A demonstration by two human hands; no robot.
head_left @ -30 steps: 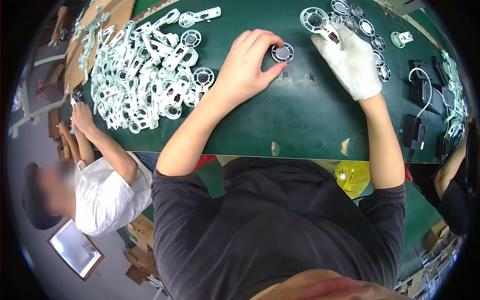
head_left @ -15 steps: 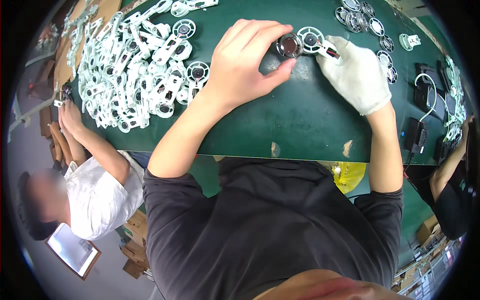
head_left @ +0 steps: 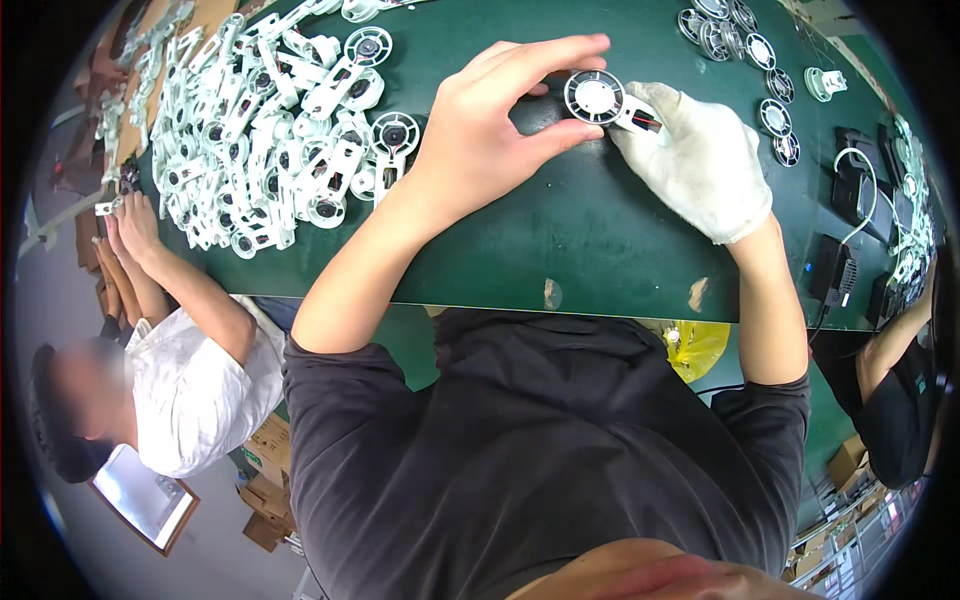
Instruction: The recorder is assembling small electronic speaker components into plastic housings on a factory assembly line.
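My bare left hand [head_left: 485, 135] curves its thumb and fingers round the rim of a round spoked cover [head_left: 596, 97], dark-edged with a pale centre. The cover lies over the round head of a small white fan housing [head_left: 640, 120]; whether it is fixed there I cannot tell. In a white glove, my right hand [head_left: 705, 165] is closed on the housing's short arm, where red wire shows in a slot. Both hands are just above the green table [head_left: 560, 240]. Fingertips behind the part are hidden.
A large heap of similar white housings [head_left: 270, 150] covers the left of the table. Several spoked covers [head_left: 760, 50] lie at the far right, near a white round part [head_left: 825, 84]. Black adapters [head_left: 835, 270] with cables sit at the right edge. Co-workers sit on both sides.
The cover was apart from the housing, its dark face showing, in my left hand. It is now over the housing's round head, pale centre showing. My right hand has moved slightly left.
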